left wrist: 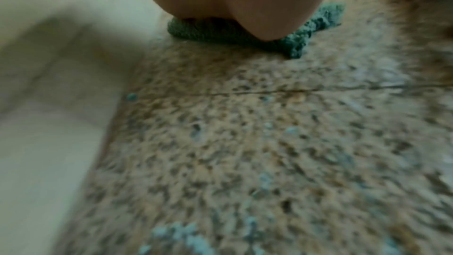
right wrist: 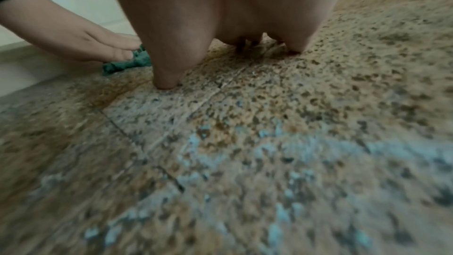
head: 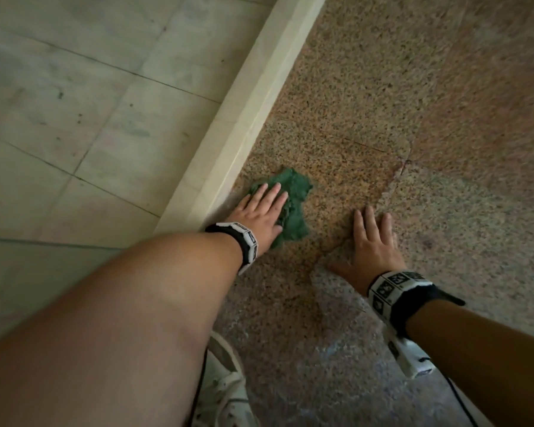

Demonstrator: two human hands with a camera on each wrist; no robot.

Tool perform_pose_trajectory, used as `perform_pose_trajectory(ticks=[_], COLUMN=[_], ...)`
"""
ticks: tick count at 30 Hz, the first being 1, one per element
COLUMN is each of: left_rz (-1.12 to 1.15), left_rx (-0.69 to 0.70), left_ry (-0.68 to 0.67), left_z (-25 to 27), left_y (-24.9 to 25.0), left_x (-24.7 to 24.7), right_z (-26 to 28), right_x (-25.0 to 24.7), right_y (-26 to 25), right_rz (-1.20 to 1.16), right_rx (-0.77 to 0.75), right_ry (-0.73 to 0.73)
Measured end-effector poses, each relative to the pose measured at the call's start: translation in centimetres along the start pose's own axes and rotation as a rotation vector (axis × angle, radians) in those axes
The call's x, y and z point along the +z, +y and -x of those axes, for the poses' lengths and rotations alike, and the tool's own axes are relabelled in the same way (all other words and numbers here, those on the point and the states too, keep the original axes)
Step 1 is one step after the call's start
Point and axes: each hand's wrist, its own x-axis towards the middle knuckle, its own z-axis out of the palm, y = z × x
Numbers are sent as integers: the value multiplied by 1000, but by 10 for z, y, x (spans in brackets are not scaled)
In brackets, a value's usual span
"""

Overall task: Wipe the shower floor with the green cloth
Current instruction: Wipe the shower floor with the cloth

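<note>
Left hand [head: 259, 211] presses flat on the green cloth [head: 293, 204] — right hand [head: 373, 248], fingers spread, rests on the speckled shower floor [head: 383, 87] just beside it.

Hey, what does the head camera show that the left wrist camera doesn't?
Only the head view shows the left hand with fingers straight, flat on the green cloth, the whole right hand spread flat on the speckled floor, both wrist bands, and a white shoe.

Only the left wrist view shows the cloth's bunched edge squashed under the palm, and a floor seam close up.

Both show the cloth, the floor and the pale curb.
</note>
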Motion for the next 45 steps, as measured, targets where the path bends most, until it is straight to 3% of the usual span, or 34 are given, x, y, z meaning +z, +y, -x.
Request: perform_pose_trajectory(ticks=[4, 8, 13, 18, 26, 32, 37, 40, 45], left_rz=[18, 64, 54, 15, 53, 43, 43, 12, -25], left_rx=[-102, -143, -144, -176, -155, -151, -202, -144, 158], left_ry=[69, 99, 149, 49, 0, 104, 71, 49, -39], left_z=[4, 8, 51, 89, 82, 54, 49, 49, 47], left_y=[-30, -26, -27, -26, -23, -20, -7, 13, 114], left_x=[5, 16, 58, 92, 78, 62, 58, 53, 45], right_z=[-2, -1, 0, 0, 0, 1, 2, 7, 21], right_x=[-1, -1, -2, -2, 0, -3, -9, -13, -12], right_y=[-1, 0, 1, 2, 2, 0, 5, 21, 62], right_rz=[-7, -8, -22, -27, -29, -26, -10, -19, -69], right_rx=[0, -5, -7, -18, -25, -22, -38, 26, 88], right_ry=[-10, -9, -12, -13, -13, -21, -32, -22, 49])
